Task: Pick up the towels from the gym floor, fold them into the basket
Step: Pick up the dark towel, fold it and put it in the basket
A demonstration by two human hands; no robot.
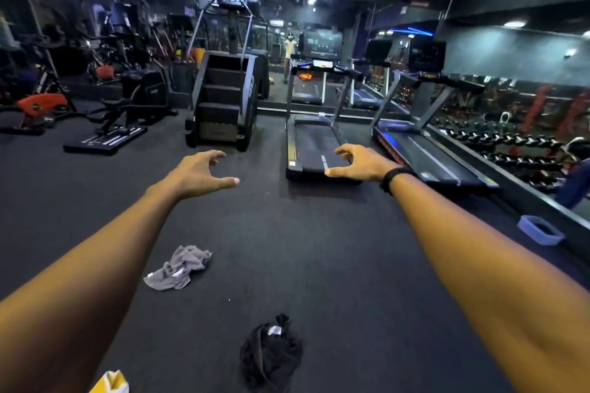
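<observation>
While stretched forward, left hand [204, 174] and right hand [357, 163]: grip wide, holding nothing. Grey towel [177, 268], black towel [271, 354] on floor [319, 249] below; basket [539, 230] at floor's right edge.

Both bare arms reach straight forward at about the same height, well apart and roughly parallel. The left hand [199, 174] is held palm down, thumb stuck out toward the right, fingers loosely curled and holding nothing. The right hand [359, 163] mirrors it, thumb pointing left, fingers bent and spread, also holding nothing. A black wristband [396, 178] circles the right wrist.
</observation>
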